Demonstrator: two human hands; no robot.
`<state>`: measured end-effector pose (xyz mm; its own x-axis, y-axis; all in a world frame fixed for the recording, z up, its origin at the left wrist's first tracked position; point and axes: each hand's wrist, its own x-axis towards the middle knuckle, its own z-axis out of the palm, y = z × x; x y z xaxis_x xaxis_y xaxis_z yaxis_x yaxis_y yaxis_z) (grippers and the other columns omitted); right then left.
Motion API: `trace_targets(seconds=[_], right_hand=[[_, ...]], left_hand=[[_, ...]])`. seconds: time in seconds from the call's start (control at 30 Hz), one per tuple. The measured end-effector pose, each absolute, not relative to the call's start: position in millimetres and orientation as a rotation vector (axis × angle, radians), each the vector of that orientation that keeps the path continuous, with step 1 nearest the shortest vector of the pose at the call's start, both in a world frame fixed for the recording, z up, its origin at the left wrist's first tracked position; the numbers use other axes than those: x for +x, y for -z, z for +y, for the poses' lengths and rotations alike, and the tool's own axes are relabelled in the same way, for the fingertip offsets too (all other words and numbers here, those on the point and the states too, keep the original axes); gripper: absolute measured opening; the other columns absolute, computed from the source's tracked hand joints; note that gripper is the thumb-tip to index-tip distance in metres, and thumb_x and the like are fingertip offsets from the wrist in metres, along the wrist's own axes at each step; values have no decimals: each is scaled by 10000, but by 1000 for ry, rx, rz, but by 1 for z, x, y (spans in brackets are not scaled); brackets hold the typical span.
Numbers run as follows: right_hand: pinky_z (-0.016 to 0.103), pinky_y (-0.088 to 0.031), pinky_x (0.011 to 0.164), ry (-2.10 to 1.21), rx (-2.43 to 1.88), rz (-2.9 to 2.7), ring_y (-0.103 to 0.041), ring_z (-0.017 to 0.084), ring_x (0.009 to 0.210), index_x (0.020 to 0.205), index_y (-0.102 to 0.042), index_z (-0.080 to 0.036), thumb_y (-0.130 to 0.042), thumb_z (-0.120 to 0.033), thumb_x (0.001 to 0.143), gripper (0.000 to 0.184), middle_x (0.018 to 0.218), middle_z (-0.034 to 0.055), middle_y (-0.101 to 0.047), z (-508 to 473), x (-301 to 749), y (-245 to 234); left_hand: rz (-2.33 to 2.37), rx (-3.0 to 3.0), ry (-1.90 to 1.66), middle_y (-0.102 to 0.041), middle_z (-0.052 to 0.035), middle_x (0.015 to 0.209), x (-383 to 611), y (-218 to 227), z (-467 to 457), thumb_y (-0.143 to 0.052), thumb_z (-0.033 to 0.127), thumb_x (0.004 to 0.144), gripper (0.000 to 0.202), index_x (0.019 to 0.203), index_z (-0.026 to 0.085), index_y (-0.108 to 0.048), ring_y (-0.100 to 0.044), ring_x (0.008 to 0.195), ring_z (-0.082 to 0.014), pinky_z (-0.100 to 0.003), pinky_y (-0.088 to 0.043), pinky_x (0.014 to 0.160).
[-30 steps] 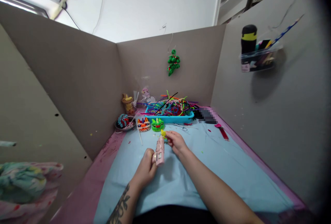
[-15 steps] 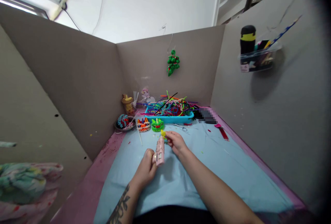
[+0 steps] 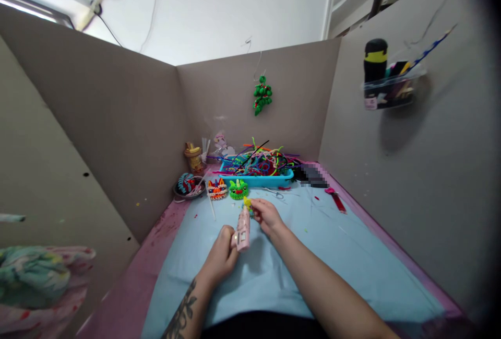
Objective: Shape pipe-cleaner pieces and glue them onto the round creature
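Observation:
My left hand (image 3: 226, 249) is closed around a pink glue gun (image 3: 243, 232), whose nozzle points away from me. The tip meets or nearly meets a small yellow piece (image 3: 247, 201); I cannot tell whether they touch. Fingers of my right hand (image 3: 267, 215) pinch that yellow piece, with a bit of blue and green showing just below it. Behind the hands, a green pipe-cleaner animal head (image 3: 238, 189) sits on the light blue cloth (image 3: 313, 255). An orange pipe-cleaner head (image 3: 217, 188) is beside it on the left.
A blue tray (image 3: 258, 179) heaped with coloured pipe cleaners stands at the back. Scissors (image 3: 274, 193) lie before it. A dark bowl (image 3: 190, 193) and a yellow cup (image 3: 193, 159) are at the back left. Grey panels enclose the table; a clear bin (image 3: 391, 93) hangs on the right one.
The glue gun has shifted very slightly to the right in the left hand. Otherwise the hands and the yellow piece stay in nearly the same place.

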<state>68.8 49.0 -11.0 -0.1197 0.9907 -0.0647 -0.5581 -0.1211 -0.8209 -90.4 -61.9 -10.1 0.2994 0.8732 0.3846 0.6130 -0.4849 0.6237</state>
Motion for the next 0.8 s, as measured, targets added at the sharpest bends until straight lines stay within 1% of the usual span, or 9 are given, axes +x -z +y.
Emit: trace_targets(seconds=[0.27,0.37,0.47,0.53,0.6,0.67,0.7,0.8], right_hand=[[154,-175,324,-1612,-714,-733,-329,32,362,552,-565,-145,-751,-265,523,224,415,-63,-455,48,70,10],[151,-195,323,-1635,-672,-718,-344,35,373,544,-553,-148,-741,-246,525,213,438,-52,-474,49,71,10],[154,-214,324,-1649,-630,-708,-361,45,383,555,-548,-154,-736,-237,533,206,450,-47,-477,51,75,9],[154,-216,323,-1647,-610,-700,-376,52,389,569,-540,-162,-738,-240,542,214,454,-49,-472,52,79,7],[156,-206,320,-1638,-599,-694,-378,55,387,570,-524,-168,-743,-248,549,234,451,-53,-464,54,82,4],[159,-201,320,-1627,-594,-692,-375,56,385,569,-513,-171,-749,-258,552,252,452,-55,-461,54,86,0],[160,-203,322,-1620,-593,-692,-376,56,387,571,-512,-172,-753,-262,551,259,454,-55,-462,53,87,-2],[163,-212,328,-1590,-596,-687,-381,57,398,573,-512,-175,-771,-283,535,284,461,-57,-463,51,89,-7]], left_hand=[[1347,2222,-993,-475,-48,862,-91,9,-63,-408,180,838,69,899,186,-441,-472,768,-178,-314,-424,716],[1354,2234,-990,-497,-59,885,-90,11,-62,-418,171,819,120,932,182,-457,-494,797,-189,-332,-440,736],[1328,2285,-1048,-525,-106,1015,-91,14,-61,-431,152,795,274,1067,169,-451,-521,937,-219,-378,-443,832],[1379,2331,-1069,-517,-138,1123,-97,15,-59,-427,140,779,372,1151,160,-428,-504,1057,-241,-407,-418,911],[1556,2370,-993,-507,-151,1197,-111,13,-57,-430,148,768,416,1184,151,-428,-475,1139,-251,-409,-387,966],[1850,2357,-813,-514,-139,1230,-135,8,-53,-446,200,780,407,1184,146,-452,-468,1164,-241,-374,-375,986],[2041,2292,-697,-529,-116,1226,-149,4,-51,-441,237,798,386,1175,161,-464,-484,1150,-222,-341,-387,973],[2287,2134,-605,-569,-133,1160,-196,-11,-42,-412,269,822,346,1130,143,-505,-538,1073,-244,-357,-423,905]])
